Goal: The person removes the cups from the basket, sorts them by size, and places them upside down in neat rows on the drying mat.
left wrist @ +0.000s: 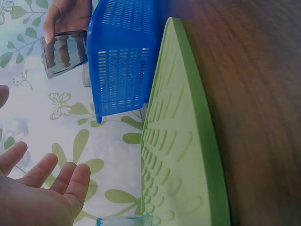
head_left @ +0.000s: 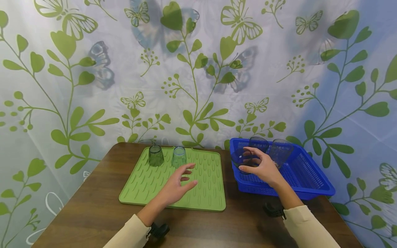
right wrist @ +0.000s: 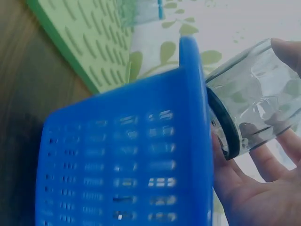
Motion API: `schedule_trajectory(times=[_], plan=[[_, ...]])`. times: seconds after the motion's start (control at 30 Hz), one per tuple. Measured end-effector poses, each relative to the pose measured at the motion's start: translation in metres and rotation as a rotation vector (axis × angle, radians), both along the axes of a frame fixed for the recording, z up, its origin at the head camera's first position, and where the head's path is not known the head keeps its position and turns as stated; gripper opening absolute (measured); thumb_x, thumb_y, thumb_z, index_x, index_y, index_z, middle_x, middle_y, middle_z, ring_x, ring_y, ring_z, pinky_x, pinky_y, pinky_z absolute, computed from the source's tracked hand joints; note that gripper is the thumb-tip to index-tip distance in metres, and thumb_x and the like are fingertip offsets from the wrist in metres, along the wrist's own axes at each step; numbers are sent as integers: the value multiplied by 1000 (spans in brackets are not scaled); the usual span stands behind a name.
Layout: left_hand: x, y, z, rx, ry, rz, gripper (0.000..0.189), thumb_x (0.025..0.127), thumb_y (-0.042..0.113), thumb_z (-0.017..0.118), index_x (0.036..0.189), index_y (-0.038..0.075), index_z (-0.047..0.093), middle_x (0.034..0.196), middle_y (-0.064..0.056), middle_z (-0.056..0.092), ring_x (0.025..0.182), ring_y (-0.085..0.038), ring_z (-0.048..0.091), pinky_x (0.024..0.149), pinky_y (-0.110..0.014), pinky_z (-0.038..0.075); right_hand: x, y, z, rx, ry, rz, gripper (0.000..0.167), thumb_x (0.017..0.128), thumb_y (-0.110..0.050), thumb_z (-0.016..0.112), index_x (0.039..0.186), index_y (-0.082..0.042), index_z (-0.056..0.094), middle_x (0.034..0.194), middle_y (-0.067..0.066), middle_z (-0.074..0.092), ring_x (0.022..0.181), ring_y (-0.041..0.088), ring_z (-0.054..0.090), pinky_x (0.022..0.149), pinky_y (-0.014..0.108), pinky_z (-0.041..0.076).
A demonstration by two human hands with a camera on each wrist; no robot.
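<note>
My right hand [head_left: 265, 168] grips a dark see-through glass [head_left: 237, 156] at the near left corner of the blue basket [head_left: 310, 172]. In the right wrist view, that tilted glass [right wrist: 263, 89] overlaps the basket's rim, with fingers curled round its side. Two more clear grey glasses stand inside the basket, one at the back [head_left: 258, 142] and one right of my hand [head_left: 283, 151]. My left hand [head_left: 175, 187] hovers over the green drying mat [head_left: 204, 194], fingers spread and loosely bent, holding nothing. In the left wrist view its palm [left wrist: 37, 202] is bare.
At the back of the mat stand a dark green glass [head_left: 156, 156] and a light blue-green glass [head_left: 179, 158], side by side. Both mat and basket rest on a brown wooden table [head_left: 93, 203]. A leaf-and-butterfly patterned curtain [head_left: 198, 86] hangs right behind the table.
</note>
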State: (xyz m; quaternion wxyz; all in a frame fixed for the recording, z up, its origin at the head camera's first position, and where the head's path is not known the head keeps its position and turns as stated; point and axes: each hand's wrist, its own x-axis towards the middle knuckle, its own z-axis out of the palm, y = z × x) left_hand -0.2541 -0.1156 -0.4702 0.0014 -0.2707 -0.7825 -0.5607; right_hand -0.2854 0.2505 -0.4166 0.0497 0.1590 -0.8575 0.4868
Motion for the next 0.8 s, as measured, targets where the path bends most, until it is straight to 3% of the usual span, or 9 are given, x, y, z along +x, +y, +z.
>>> schedule_trajectory(times=[0.2, 0.37, 0.53, 0.8], plan=[[-7, 6, 4, 25, -2, -14, 60, 101, 24, 67, 155, 19, 41, 156, -8, 46, 139, -30, 49, 113, -55, 44, 4, -13, 4, 22, 34, 41, 76, 86, -29, 85, 152, -21, 48, 141, 16, 59, 118, 34, 67, 88, 35, 60], [-12, 9, 9, 23, -19, -26, 62, 100, 26, 69, 155, 18, 41, 156, -10, 46, 139, -32, 49, 114, -54, 44, 8, -25, 7, 63, 49, 78, 80, 84, -32, 87, 152, -17, 48, 139, 11, 62, 119, 34, 66, 94, 47, 58], [-15, 10, 12, 18, -21, -23, 66, 98, 27, 72, 155, 21, 41, 155, -10, 46, 138, -31, 51, 113, -51, 45, 9, -36, 8, 118, 55, 79, 80, 82, -36, 88, 150, -17, 50, 140, 9, 64, 131, 40, 59, 102, 58, 52], [-20, 16, 18, 3, -18, 14, 72, 92, 27, 79, 155, 25, 42, 151, -4, 48, 134, -27, 55, 112, -45, 48, 6, -52, 11, 161, 41, 92, 83, 79, -40, 89, 149, -13, 52, 145, 13, 59, 134, 39, 57, 104, 58, 51]])
